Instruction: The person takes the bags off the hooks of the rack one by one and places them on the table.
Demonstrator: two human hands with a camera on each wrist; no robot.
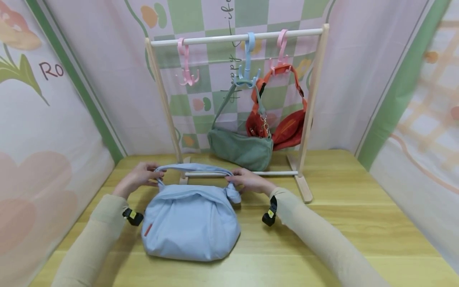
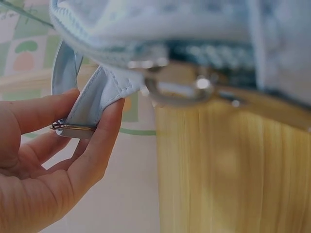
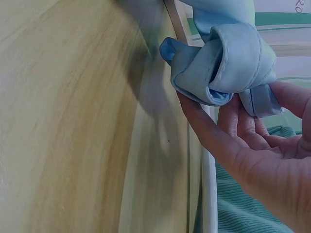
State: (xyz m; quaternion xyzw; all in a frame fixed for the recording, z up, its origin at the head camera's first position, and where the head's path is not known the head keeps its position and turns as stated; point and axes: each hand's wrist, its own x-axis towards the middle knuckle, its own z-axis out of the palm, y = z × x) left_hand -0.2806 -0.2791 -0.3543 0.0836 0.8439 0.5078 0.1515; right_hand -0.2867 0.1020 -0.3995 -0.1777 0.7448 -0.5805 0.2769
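A light blue handbag (image 1: pixel 191 225) stands upright on the wooden table, its strap (image 1: pixel 195 167) raised above the zipped top. At the strap's left end, my left hand (image 1: pixel 143 175) pinches it between thumb and fingers. The left wrist view shows a metal buckle (image 2: pixel 73 128) between those fingers, with the bag's zipper close by. My right hand (image 1: pixel 251 181) grips the strap's other end, just beside a knot (image 3: pixel 223 68) in the fabric. In the right wrist view the index finger lies under this knot and the thumb is against the strap.
Behind the bag stands a rack with a white top bar (image 1: pixel 215 39) and wooden legs. A pink hook (image 1: pixel 186 65) hangs at its left. A green bag (image 1: pixel 240 149) hangs from the blue hook (image 1: pixel 248 59), and a red bag (image 1: pixel 292 129) from another pink hook (image 1: pixel 281 48).
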